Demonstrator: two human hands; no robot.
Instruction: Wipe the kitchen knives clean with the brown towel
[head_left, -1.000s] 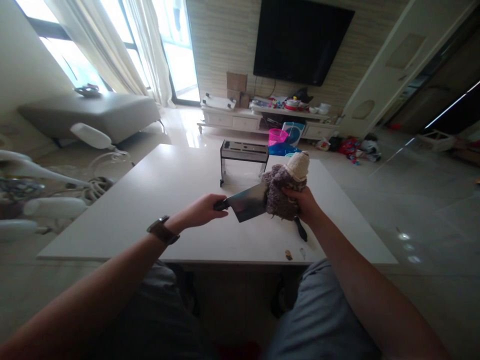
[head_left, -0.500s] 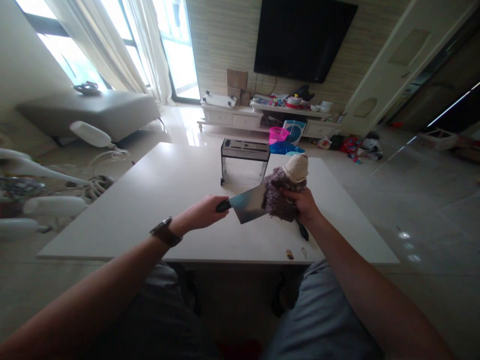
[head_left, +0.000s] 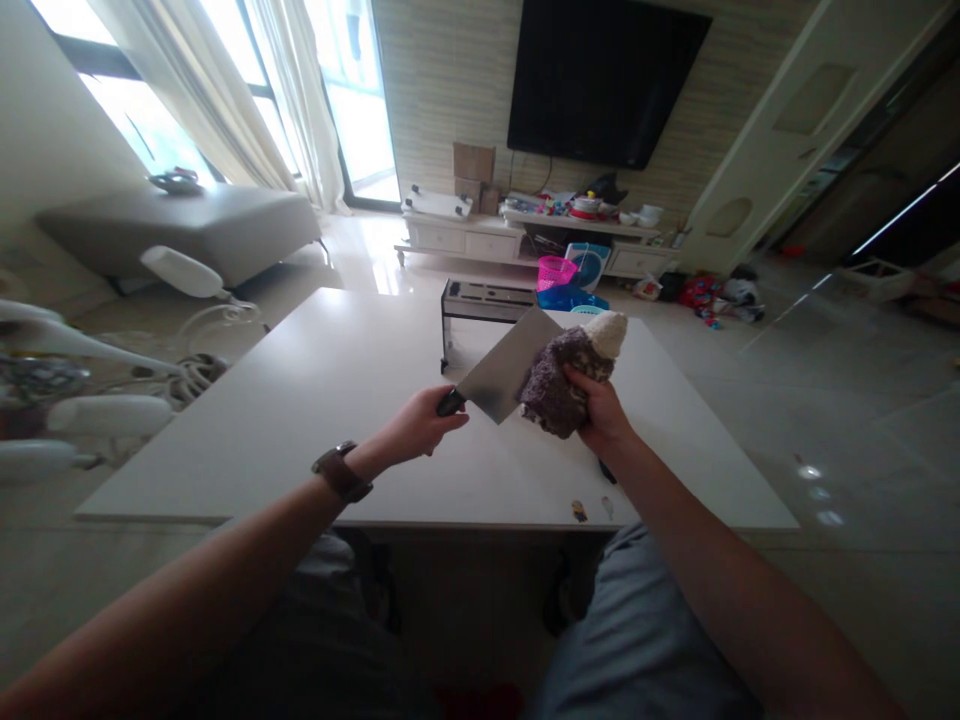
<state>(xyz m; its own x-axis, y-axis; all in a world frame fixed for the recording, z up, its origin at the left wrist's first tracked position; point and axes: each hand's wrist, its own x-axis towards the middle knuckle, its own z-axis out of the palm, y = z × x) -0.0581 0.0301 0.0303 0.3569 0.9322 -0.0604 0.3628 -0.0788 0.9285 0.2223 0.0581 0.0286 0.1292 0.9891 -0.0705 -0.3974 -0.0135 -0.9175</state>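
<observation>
My left hand [head_left: 420,425] grips the black handle of a cleaver [head_left: 504,368] above the white table [head_left: 247,430]. The broad metal blade is tilted up to the right. A fluffy purple-brown and cream cloth [head_left: 559,385] is bunched in my right hand [head_left: 601,410], against the right edge of the blade. Behind the blade, a rack with a dark frame [head_left: 487,298] stands on the table, partly hidden. Below my right hand, a black handle [head_left: 607,472] lies on the table, the rest of it covered from view.
Two small stickers, one of them yellow [head_left: 578,511], are near the table's front edge. Beyond the table are a pink basket [head_left: 556,270], blue tubs [head_left: 570,297] and a low white cabinet [head_left: 491,240]. White chairs [head_left: 112,412] stand at the left.
The cleaver has turned, its blade now pointing further up and covering part of the rack. My left fingers have loosened somewhat around the handle. The cloth has shifted slightly and shows more cream patches.
</observation>
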